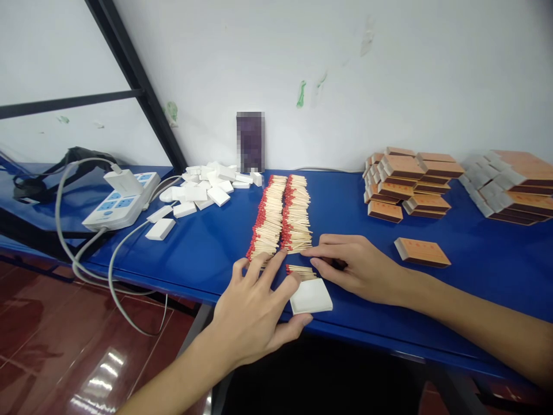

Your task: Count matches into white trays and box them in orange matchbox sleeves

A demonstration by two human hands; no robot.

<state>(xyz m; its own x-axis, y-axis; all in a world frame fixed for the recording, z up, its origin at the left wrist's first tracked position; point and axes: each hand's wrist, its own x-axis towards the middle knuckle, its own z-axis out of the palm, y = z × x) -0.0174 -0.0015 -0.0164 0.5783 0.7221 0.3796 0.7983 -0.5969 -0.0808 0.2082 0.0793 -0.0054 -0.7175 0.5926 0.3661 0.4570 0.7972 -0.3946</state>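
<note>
Two long rows of red-headed matches point(296, 216) lie on the blue table. A short bunch of matches point(302, 272) sits in front of the right row, against a white matchbox tray point(311, 297). My left hand point(257, 305) grips this tray at its left side between thumb and index finger. Its other fingers are spread over the near ends of the rows. My right hand point(356, 265) points left, index finger stretched to the near end of the right row, thumb a little apart below it. Nothing shows in its grasp; the remaining fingers are curled.
White trays point(205, 184) are heaped at the back left. Stacked orange matchboxes point(410, 178) stand at the back right, grey-ended ones point(510, 184) farther right. A single matchbox point(422, 252) lies near my right forearm. A power strip point(123, 202) with cables is left; a dark rectangle point(250, 141) leans on the wall.
</note>
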